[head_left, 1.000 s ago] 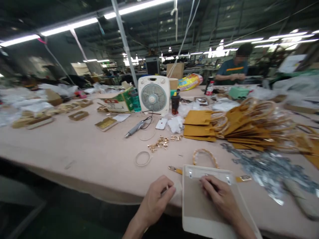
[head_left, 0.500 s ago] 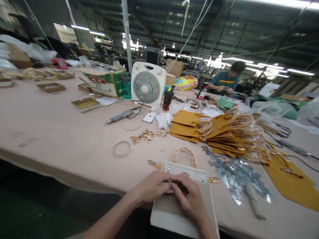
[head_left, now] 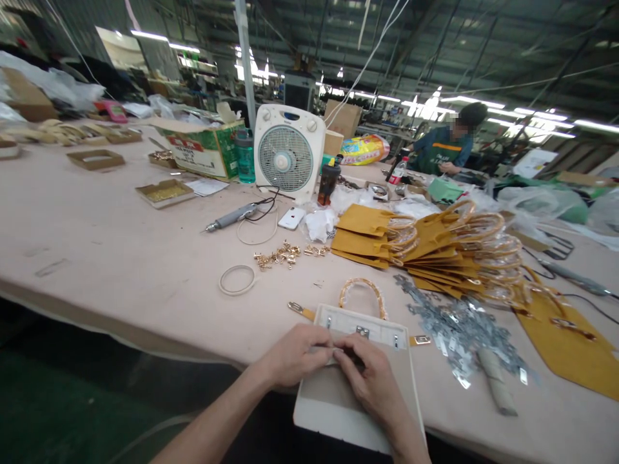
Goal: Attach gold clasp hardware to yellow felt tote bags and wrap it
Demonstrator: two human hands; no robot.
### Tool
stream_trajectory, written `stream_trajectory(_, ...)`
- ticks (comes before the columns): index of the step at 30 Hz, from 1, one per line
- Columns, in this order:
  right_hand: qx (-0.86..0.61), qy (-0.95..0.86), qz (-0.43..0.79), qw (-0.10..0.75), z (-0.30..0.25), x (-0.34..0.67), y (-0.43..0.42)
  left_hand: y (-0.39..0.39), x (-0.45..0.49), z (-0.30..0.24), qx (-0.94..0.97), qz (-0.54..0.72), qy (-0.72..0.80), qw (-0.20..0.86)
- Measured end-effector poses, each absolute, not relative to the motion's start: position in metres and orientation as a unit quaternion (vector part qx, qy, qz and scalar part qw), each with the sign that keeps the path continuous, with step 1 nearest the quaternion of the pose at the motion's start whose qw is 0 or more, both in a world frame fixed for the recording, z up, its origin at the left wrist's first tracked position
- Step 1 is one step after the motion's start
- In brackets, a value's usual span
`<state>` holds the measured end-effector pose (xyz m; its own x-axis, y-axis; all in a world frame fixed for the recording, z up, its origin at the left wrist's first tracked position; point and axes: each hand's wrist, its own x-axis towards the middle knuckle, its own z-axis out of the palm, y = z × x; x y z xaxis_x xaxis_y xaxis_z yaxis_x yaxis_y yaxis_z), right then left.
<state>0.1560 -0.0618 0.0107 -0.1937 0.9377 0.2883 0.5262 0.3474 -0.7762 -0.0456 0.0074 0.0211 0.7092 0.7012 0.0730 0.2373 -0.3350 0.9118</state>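
Note:
Over a white bag panel at the table's front edge, my left hand and my right hand meet fingertip to fingertip. Both are closed in a pinch on a small pale strip, mostly hidden by the fingers. Above them the panel shows small metal clips and a metal plate. An orange wrapped handle arches from its far edge. Short orange straps with metal buckles stick out at the left and the right.
A tape ring, gold fittings and an electric screwdriver lie left. At right are flat metal pieces, a grey roll and stacked mustard bag pieces. A fan stands behind; a co-worker is across the table.
My fingers have shifted slightly toward me on the panel, so its metal plate shows more clearly. The view has tilted a little. The co-worker across the table has changed posture.

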Motion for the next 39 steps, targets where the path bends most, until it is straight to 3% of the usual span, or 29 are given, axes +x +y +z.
stream_trajectory(17,-0.504,-0.746,0.202,0.386,-0.001,0.156,-0.062,0.013,-0.039,0.027,0.739,0.234,0.307,0.553)
stream_trajectory(24,-0.506,-0.765,0.151,0.37,-0.007,0.154,-0.063,0.012,-0.039,0.02,0.765,0.256,0.318,0.498)
stream_trajectory(32,-0.458,-0.785,0.056,0.414,-0.009,0.154,-0.067,0.012,-0.033,0.015,0.695,0.273,0.384,0.543)
stream_trajectory(39,-0.406,-0.79,0.16,0.431,0.002,0.162,-0.091,0.017,-0.033,0.023,0.681,0.243,0.396,0.566)
